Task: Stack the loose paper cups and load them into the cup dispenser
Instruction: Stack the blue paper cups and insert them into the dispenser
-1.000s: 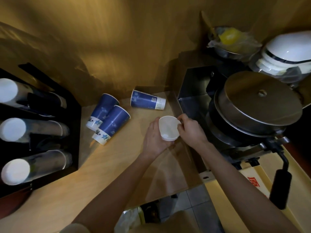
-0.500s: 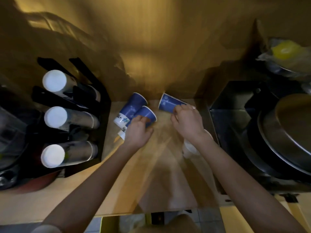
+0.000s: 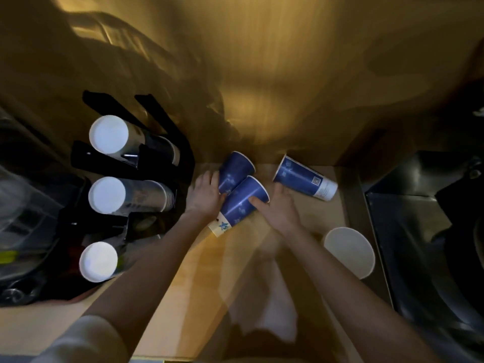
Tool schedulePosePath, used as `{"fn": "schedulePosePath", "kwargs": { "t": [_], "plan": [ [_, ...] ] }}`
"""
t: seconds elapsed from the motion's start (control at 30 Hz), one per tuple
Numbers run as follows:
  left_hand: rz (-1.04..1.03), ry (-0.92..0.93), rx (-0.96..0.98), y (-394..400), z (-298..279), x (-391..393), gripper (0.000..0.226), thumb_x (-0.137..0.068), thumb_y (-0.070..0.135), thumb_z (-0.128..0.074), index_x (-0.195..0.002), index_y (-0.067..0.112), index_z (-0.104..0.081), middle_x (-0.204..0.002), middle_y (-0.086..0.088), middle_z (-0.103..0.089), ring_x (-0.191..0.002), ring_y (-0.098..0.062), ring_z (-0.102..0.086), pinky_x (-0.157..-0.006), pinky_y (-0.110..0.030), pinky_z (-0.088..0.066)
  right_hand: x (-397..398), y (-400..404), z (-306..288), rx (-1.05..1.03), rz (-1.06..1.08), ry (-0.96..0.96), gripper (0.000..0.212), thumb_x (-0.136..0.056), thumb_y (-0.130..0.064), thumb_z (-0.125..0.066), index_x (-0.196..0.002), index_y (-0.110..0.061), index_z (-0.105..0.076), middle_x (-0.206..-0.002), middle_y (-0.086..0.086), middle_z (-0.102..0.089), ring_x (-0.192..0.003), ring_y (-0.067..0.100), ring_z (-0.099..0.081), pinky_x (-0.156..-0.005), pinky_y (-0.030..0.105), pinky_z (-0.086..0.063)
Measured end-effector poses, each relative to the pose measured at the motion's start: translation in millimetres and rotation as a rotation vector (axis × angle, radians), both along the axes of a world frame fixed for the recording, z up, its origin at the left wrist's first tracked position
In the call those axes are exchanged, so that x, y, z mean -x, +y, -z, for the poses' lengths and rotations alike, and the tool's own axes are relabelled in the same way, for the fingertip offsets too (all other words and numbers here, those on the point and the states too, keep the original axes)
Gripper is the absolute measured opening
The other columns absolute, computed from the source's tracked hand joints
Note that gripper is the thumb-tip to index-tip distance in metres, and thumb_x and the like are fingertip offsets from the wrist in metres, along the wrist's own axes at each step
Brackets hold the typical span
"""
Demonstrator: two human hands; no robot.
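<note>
Partly hidden, left hand (image 3: 207,191) and right hand (image 3: 279,205) pinch the middle blue cup (image 3: 242,203).

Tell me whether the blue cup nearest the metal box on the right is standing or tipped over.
Tipped over. The blue cup lies on its side on the wooden counter, its rim facing left and its white base pointing right.

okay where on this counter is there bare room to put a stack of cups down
The counter is bare in front, between the two forearms and left of the left arm up to the cup dispenser. It is crowded at the back wall: three blue cups lie there with both hands on them, and white cups stand at the right edge.
</note>
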State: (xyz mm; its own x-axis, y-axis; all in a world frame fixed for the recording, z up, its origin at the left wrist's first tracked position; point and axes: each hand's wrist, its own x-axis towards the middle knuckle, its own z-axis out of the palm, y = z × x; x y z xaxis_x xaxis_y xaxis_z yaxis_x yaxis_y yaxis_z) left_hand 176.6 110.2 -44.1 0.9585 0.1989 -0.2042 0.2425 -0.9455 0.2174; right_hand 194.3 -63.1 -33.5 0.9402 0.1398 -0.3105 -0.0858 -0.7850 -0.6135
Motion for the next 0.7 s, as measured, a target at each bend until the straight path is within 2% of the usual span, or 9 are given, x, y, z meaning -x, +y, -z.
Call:
{"fn": "schedulePosePath", "kwargs": {
  "t": [0.07,0.13,0.2,0.27,0.37,0.47,0.57,0.63,0.7],
  "plan": [
    [-0.067,0.052,0.053,2.6,5.4,-5.4,0.065,-0.091,0.037,-0.047,-0.143,0.010,-0.018,-0.152,-0.017,-0.023,-0.139,-0.034,-0.024,-0.110,-0.048,-0.029,-2.8,4.9,10.0,-0.197,0.190,0.173,0.083,-0.077,-0.051,-0.065,-0.138,-0.006,-0.030,-0.139,0.016,-0.045,-0.124,0.031,-0.046,-0.099,0.037,-0.040],
    [-0.140,0.100,0.105,5.1,9.6,-8.7,0.068,-0.090,0.038,-0.048,-0.143,0.009,-0.017,-0.152,-0.020,-0.022,-0.138,-0.037,-0.024,-0.110,-0.049,-0.030,-5.8,9.9,15.8,-0.383,0.376,0.354,0.082,-0.075,-0.050,-0.068,-0.134,-0.006,-0.031,-0.130,0.012,-0.051,-0.112,0.029,-0.052,-0.088,0.033,-0.042],
    [-0.194,0.131,0.178,7.2,13.2,-9.6,0.069,-0.089,0.036,-0.051,-0.142,0.006,-0.018,-0.149,-0.022,-0.025,-0.136,-0.039,-0.028,-0.108,-0.048,-0.032,-9.4,15.2,22.7,-0.484,0.514,0.507,0.084,-0.073,-0.054,-0.068,-0.133,-0.008,-0.033,-0.124,0.011,-0.052,-0.103,0.025,-0.052,-0.085,0.035,-0.044],
    [-0.230,0.137,0.266,7.6,17.1,-8.1,0.064,-0.087,0.030,-0.056,-0.137,0.003,-0.025,-0.142,-0.024,-0.033,-0.127,-0.039,-0.039,-0.103,-0.045,-0.036,-13.4,19.5,28.5,-0.527,0.591,0.577,0.083,-0.071,-0.055,-0.068,-0.133,-0.010,-0.035,-0.126,0.014,-0.053,-0.101,0.023,-0.052,-0.086,0.036,-0.047],
    [-0.290,0.127,0.385,7.7,19.4,-4.3,0.060,-0.086,0.026,-0.059,-0.133,0.001,-0.031,-0.136,-0.024,-0.040,-0.119,-0.037,-0.048,-0.099,-0.042,-0.040,-17.2,23.6,33.7,-0.658,0.636,0.643,0.073,-0.074,-0.048,-0.070,-0.132,-0.013,-0.041,-0.124,0.012,-0.058,-0.106,0.024,-0.059,-0.078,0.032,-0.051],
    [-0.326,0.126,0.440,9.6,16.8,-1.0,0.055,-0.085,0.026,-0.062,-0.128,0.002,-0.038,-0.128,-0.024,-0.052,-0.113,-0.037,-0.054,-0.089,-0.038,-0.044,-17.2,23.7,35.5,-0.740,0.684,0.618,0.064,-0.075,-0.039,-0.073,-0.128,-0.015,-0.045,-0.120,0.010,-0.062,-0.110,0.027,-0.061,-0.085,0.035,-0.051],
    [-0.344,0.162,0.487,12.3,12.3,3.8,0.051,-0.083,0.027,-0.065,-0.123,0.002,-0.047,-0.124,-0.020,-0.058,-0.110,-0.033,-0.057,-0.080,-0.030,-0.042,-14.7,20.3,33.5,-0.785,0.644,0.495,0.067,-0.069,-0.038,-0.078,-0.123,-0.014,-0.046,-0.118,0.010,-0.064,-0.104,0.025,-0.064,-0.094,0.041,-0.052],
    [-0.394,0.212,0.566,14.0,7.6,8.9,0.049,-0.082,0.026,-0.066,-0.123,0.003,-0.051,-0.123,-0.017,-0.060,-0.111,-0.031,-0.057,-0.080,-0.030,-0.042,-10.3,16.1,25.6,-0.784,0.549,0.369,0.067,-0.068,-0.036,-0.079,-0.122,-0.014,-0.045,-0.117,0.009,-0.065,-0.101,0.023,-0.065,-0.093,0.042,-0.053],
    [-0.418,0.243,0.651,16.4,3.0,16.3,0.049,-0.080,0.026,-0.069,-0.120,0.001,-0.055,-0.121,-0.017,-0.062,-0.110,-0.031,-0.059,-0.088,-0.034,-0.046,-4.7,10.3,13.6,-0.727,0.449,0.206,0.069,-0.069,-0.034,-0.078,-0.124,-0.013,-0.043,-0.116,0.007,-0.064,-0.100,0.021,-0.065,-0.091,0.039,-0.053]
  ]
}}
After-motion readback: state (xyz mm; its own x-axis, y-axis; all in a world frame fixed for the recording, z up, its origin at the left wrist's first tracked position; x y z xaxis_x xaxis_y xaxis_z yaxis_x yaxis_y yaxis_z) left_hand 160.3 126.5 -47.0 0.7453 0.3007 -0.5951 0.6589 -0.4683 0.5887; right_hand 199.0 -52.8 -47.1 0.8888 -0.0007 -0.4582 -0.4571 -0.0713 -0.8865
